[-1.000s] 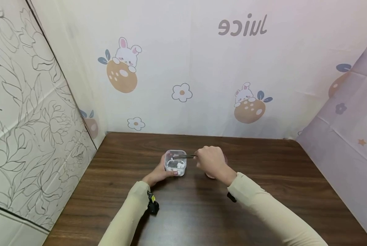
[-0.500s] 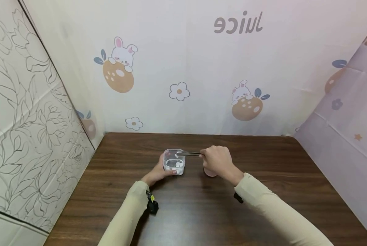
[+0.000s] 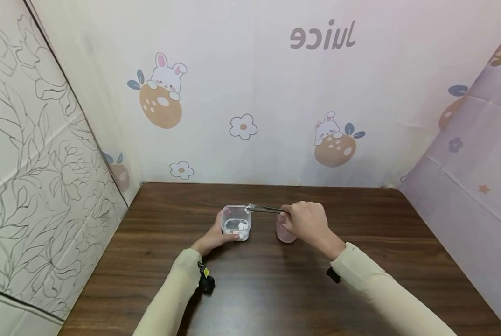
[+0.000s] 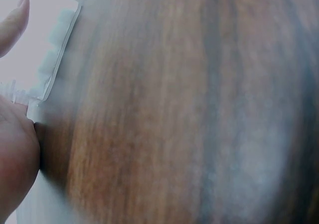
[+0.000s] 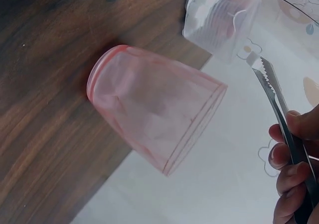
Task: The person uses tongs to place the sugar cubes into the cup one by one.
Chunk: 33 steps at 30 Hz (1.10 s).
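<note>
My left hand [image 3: 212, 237] grips a clear square plastic box [image 3: 235, 213] from its left side, thumb across the near wall. Small white pieces [image 3: 242, 226] lie in the bottom of the box. My right hand [image 3: 310, 224] holds metal tweezers [image 5: 278, 102] with serrated tips, fingers curled round the handle. A small white block [image 5: 254, 61] is pinched at the tweezers' tips, level with the box's right rim in the head view. Below and partly behind the right hand, a translucent pink cup [image 5: 154, 99] stands upright on the table.
The dark wood table [image 3: 250, 289] runs back to a printed cloth wall [image 3: 250, 158]. Floral-patterned cloth [image 3: 61, 186] borders the left side, and another cloth hangs on the right.
My right hand and the tweezers have moved right, bringing the white block from inside the box's outline to its right rim. More of the pink cup shows. The left hand stays on the box.
</note>
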### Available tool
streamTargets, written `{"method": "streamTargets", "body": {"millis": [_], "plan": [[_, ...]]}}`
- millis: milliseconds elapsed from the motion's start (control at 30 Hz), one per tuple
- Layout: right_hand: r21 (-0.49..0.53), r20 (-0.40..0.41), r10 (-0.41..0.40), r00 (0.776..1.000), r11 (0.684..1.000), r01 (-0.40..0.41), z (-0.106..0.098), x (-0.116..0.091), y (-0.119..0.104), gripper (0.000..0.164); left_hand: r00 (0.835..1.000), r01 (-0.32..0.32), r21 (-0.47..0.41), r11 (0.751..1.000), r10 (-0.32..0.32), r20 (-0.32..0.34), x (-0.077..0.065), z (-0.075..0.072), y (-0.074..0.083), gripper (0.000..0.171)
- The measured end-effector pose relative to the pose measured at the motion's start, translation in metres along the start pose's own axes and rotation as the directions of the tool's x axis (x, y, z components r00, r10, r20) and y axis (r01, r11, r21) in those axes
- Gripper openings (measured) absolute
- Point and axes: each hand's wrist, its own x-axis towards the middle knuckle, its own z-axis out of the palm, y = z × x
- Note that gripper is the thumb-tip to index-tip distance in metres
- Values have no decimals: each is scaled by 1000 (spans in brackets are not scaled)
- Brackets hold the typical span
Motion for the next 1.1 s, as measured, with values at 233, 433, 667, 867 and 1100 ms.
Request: {"method": "streamTargets", "body": {"millis": [233,433,667,867,1100], "plan": [[1,-2,32,999,999,-32,-14,-7,6,12,1000,-9,-9,1000,9,0,0,2,-1,97],[-31,-29,40,999,999,-41,-24,-17,16,10,999,-37,-29,999,37,-10,1,2,-6,96],[-58,-28,63,998,996,-65,-37,-31,29,6,1000,-14,-43,999,14,-5,1,1,-5,97],[-80,-2,75,997,994,-75,-44,-44,40,6,1000,-24,-33,999,24,-12,2,1,-5,97],[-105,19,91,996,991,-89,-52,-54,49,7,999,-36,-43,998,35,-15,2,1,-8,95]]}}
